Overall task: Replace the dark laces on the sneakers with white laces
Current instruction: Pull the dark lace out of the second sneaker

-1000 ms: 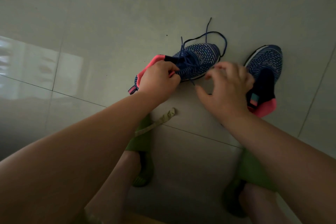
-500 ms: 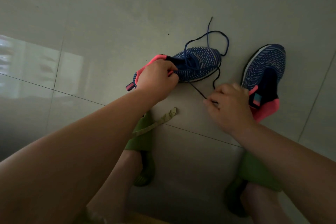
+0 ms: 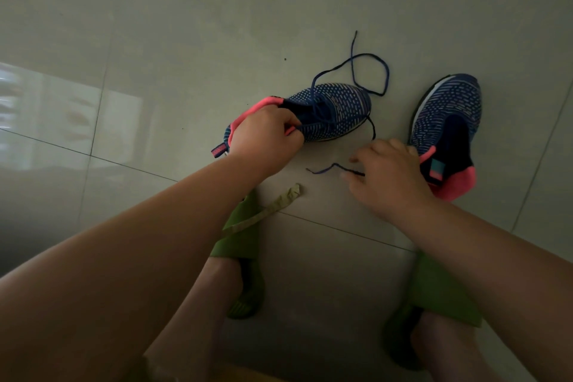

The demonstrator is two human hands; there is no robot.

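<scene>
A floor of pale glossy tiles (image 3: 186, 40) with thin grout lines fills the view, dimly lit. On it lies a blue knit sneaker with a pink collar (image 3: 335, 108), tipped on its side, toe pointing right. The left hand (image 3: 263, 139) grips its pink collar with curled fingers. A dark blue lace (image 3: 369, 56) is still threaded through this sneaker, one end looping loose over the floor beyond the toe. The right hand (image 3: 387, 177) pinches the other end of the same lace just beside the sneaker, the tip trailing left from the fingers. A second matching blue sneaker (image 3: 449, 108) stands upright just beyond the right hand, apparently without a lace. Green slippers (image 3: 245, 236) cover the person's feet, and a crumpled olive paper strip (image 3: 279, 203) lies near the left one
</scene>
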